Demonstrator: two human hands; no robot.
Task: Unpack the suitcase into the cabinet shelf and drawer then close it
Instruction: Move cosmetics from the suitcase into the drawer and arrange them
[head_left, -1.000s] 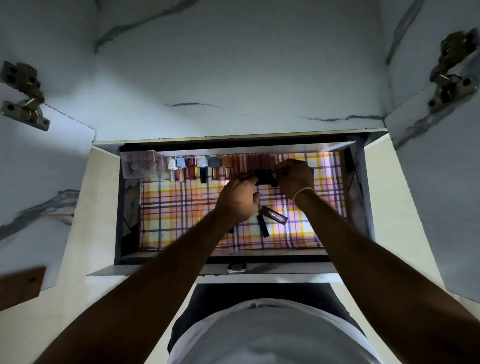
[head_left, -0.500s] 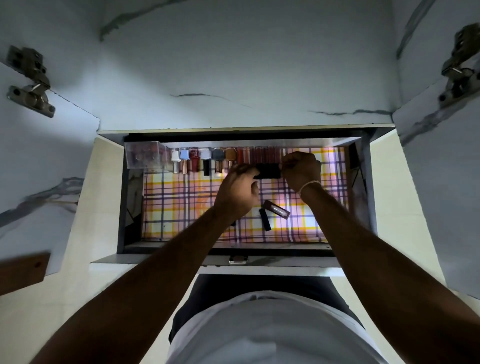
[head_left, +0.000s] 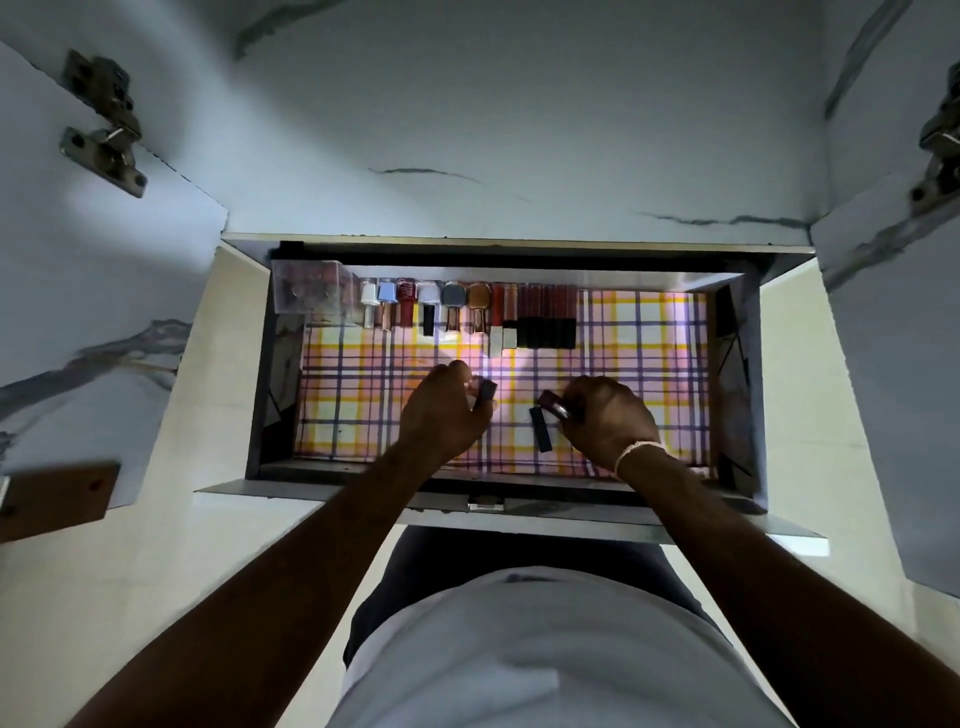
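— What is seen in the drawer (head_left: 262, 364)?

— It is pulled out under the open cabinet, and its floor is covered by a plaid liner (head_left: 644, 358). A row of cosmetics (head_left: 467, 314) is lined up along the back wall: small bottles with white, blue, grey and copper caps, then red tubes and a block of black tubes. A clear box (head_left: 306, 293) is set in the back left corner, just beside the row.

— How are the hands held?

— The left hand (head_left: 441, 415) is curled over the middle of the liner, and a small dark tube (head_left: 487, 391) is pinched at its fingertips. The right hand (head_left: 608, 421) is closed round a dark red tube (head_left: 553, 404), whose end is seen sticking out on the left. A pale band (head_left: 636, 451) is worn at that wrist.

— Is anything left loose on the liner?

— A black stick (head_left: 540, 428) is laid flat between the two hands, just beside the right fingers; whether it is touched cannot be told.

— And around the drawer?

— Marbled doors are swung open on either side, and a metal hinge (head_left: 104, 124) is fixed to the left one. A latch (head_left: 485, 503) is seen on the drawer's front edge.
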